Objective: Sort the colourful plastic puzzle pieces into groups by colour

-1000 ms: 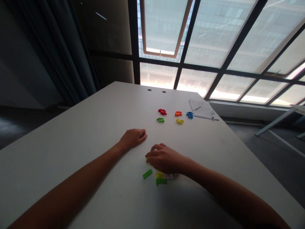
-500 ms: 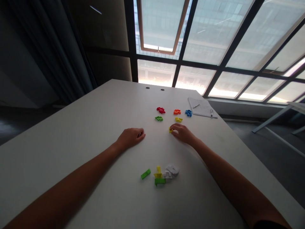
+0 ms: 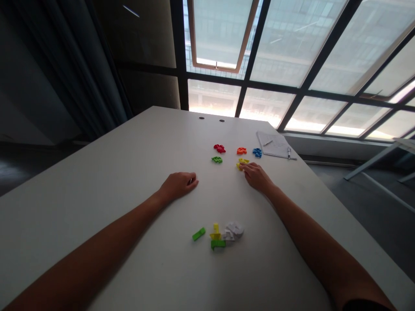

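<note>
Yellow piece (image 3: 240, 166) at right hand (image 3: 257, 177) fingertips; notepad (image 3: 274, 145) writing seems unreadable.

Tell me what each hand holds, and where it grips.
Right hand: fingertips pinch a small yellow piece at its near end. Left hand rests on the table, holding nothing visible.

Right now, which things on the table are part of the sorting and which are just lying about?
In hand:
right hand, fingertips at the yellow piece
near pile of green, yellow and white pieces
far groups: red, green, orange, blue

Lying about:
paper with a pen
left hand, resting on the table
</note>
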The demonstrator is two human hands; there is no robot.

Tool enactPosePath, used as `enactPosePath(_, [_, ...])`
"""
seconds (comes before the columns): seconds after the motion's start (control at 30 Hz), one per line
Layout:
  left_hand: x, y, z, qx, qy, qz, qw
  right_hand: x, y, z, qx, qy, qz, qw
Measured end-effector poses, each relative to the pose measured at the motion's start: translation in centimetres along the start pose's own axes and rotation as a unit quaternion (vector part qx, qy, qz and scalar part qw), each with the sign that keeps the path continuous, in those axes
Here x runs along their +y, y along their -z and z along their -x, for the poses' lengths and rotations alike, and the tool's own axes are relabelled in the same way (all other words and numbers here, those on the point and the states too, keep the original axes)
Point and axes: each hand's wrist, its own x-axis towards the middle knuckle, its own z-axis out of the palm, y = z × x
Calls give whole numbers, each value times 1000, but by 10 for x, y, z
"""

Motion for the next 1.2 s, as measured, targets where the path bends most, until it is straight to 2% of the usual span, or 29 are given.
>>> enactPosePath(0.5, [-1,-1,-1,-1,0,1,1000,-2,2,2,17,-73,52,996])
enactPosePath(0.7, [-1,-1,-1,-1,3,-2,1000,-9,7,-3,84,-60,15,995])
enactPosePath(0.77, [-1,-1,0,1,0,-4,1000,-23,15,-6,51,-6,-42,998])
enactPosePath(0.87, [-1,-1,0,4,-5,-4,1000,-59,32,-7,-65,118,-150,979])
enactPosePath(0.97, [-1,-1,0,5,-6,-4,1000,-104,52,-1,-161,225,-214,937])
enactPosePath(1.03, [-1,0,0,5,-6,-5,1000,-130,61,4,-208,270,-261,903])
enactPosePath(1.13, [-1,0,0,5,-5,-5,1000,-150,65,11,-267,323,-309,854])
enactPosePath(1.2, [-1,0,0,4,-5,-6,1000,-153,61,12,-287,337,-323,836])
